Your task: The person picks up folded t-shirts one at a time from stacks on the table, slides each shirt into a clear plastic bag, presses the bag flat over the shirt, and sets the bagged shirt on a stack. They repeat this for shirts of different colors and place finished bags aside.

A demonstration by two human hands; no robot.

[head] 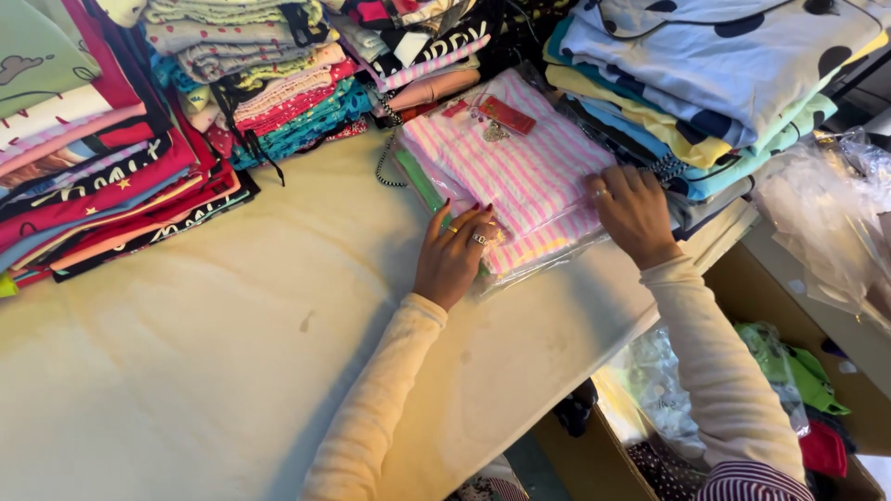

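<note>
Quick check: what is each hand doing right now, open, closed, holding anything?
Left hand: open, fingers pressing flat on the pink-and-white striped folded garment in a clear plastic bag.
Right hand: open, resting on the same bag's right edge.

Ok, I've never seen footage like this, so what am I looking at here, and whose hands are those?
One picture, from a camera worn on a person's head, looking down at their own two bare hands. No machine is involved. The left hand and right hand both press flat on a pink-and-white striped garment inside a clear bag, which lies on a pale table. Neither hand grips anything. Stacks of folded clothes line the table's far edge. More clear bags lie to the right, and a cardboard box of clothes sits below the table.
</note>
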